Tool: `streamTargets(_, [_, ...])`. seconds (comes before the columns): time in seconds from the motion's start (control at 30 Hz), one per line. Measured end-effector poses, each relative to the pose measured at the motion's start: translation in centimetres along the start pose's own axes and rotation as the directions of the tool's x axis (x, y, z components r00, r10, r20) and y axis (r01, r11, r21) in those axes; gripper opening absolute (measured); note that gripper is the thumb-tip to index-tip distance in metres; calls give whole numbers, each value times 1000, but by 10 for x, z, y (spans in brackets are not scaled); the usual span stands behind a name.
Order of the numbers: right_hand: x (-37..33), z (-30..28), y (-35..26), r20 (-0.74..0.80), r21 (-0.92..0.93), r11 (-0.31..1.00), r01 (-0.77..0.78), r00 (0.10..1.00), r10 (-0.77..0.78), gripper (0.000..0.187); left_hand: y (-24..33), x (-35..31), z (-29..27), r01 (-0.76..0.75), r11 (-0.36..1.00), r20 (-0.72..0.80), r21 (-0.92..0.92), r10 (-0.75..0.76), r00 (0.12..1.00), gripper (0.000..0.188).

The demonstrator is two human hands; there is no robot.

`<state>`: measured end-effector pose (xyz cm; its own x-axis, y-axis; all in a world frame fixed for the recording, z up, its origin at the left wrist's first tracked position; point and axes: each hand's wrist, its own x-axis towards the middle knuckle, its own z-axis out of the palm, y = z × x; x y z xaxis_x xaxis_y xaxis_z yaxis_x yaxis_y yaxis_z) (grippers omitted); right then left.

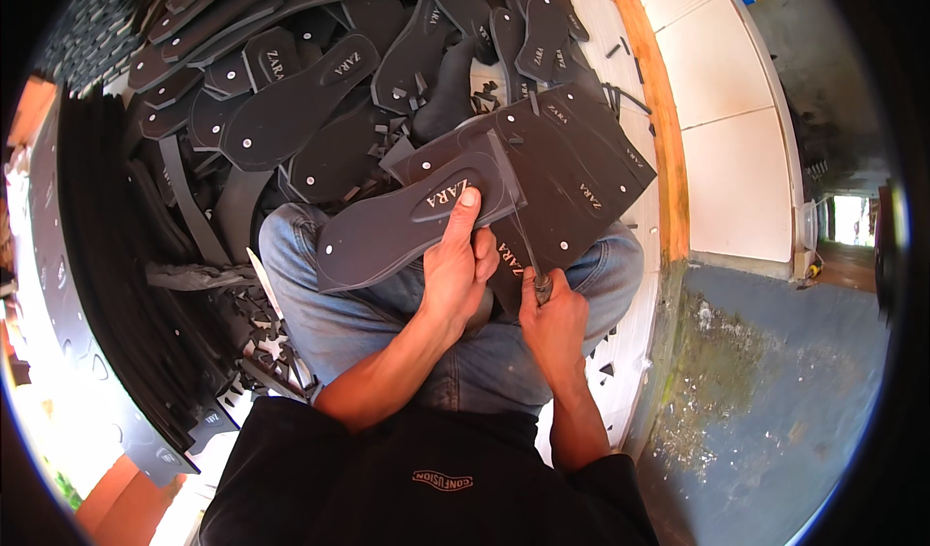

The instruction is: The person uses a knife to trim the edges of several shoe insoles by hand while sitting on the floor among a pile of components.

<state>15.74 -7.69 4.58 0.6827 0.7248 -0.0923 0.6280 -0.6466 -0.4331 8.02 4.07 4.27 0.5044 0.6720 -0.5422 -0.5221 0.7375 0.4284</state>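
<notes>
My left hand (pixel 455 265) grips a black foam sandal sole (pixel 378 228), thumb on top near its light printed mark and fingers curled beneath. The sole lies tilted over my lap, its rounded end toward the left. My right hand (pixel 554 328) is closed round the handle of a knife (pixel 543 288). Its thin blade points up and away, along the sole's right end, where a narrow strip of foam (pixel 504 163) stands at the edge. Whether the blade touches the foam I cannot tell. Beneath, a black foam sheet (pixel 591 149) with printed marks rests across my right knee.
Many black soles (pixel 291 110) are heaped beyond my knees. Small foam offcuts (pixel 266 338) litter the floor to the left, beside a tall stack of black sheets (pixel 116 246). On the right run a wooden beam (pixel 666 139) and white tiles (pixel 731 129).
</notes>
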Motion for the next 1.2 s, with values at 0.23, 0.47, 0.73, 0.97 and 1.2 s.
streamTargets(0.23, [14,4,-15,7,68,996,55,998,-55,21,12,-1,-8,-29,999,14,21,29,999,26])
streamTargets(0.47, [31,7,-25,83,38,999,13,996,-16,17,5,-17,-17,0,1000,42,27,-2,999,26])
streamTargets(0.73, [63,3,-32,452,676,619,-399,889,78,32,-14,-71,-66,156,977,169,142,-180,969,22])
streamTargets(0.97, [6,-6,3,615,686,587,-429,774,-153,22,3,-64,-107,107,958,74,266,-131,989,44])
streamTargets(1.2, [-65,-2,24,591,646,708,-286,774,-227,25,92,-26,-121,-86,940,-128,331,136,982,25])
